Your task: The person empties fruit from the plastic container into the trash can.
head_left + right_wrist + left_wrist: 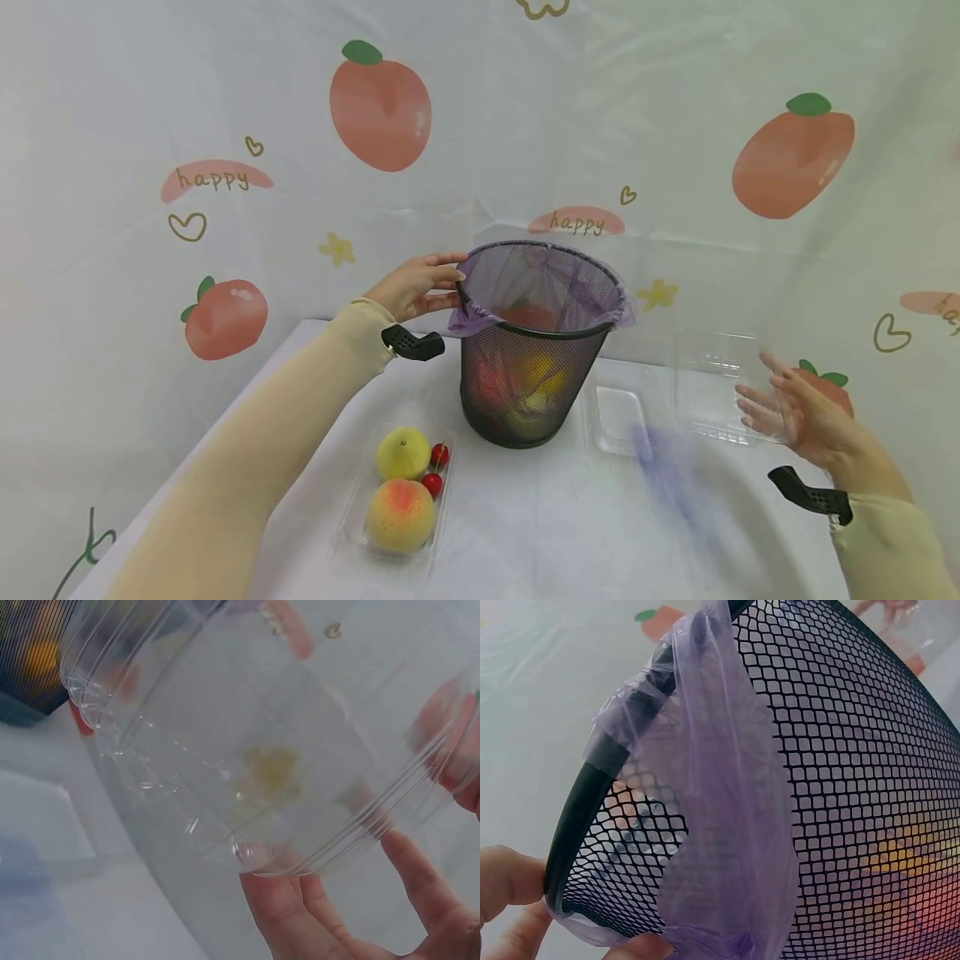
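A black mesh wastebasket (480,350) with a purple bag (735,825) folded over its rim (581,814) stands on the white table. My left hand (420,287) grips that rim at its left side, the fingertips on the edge. Red and yellow things show through the mesh; their kinds cannot be told. Off to the right, my right hand (813,425) holds a clear plastic container (716,375) up by its edge. In the right wrist view the fingers (281,911) press against the wall of this container (187,795), which looks see-through.
At the front left, a clear tray (351,521) holds a yellow round fruit (402,454), a peach (400,515) and two cherries (432,484). Another clear tray (618,421) lies right of the wastebasket. A blurred bluish-purple patch (667,475) shows near it. A fruit-print cloth (465,108) hangs behind.
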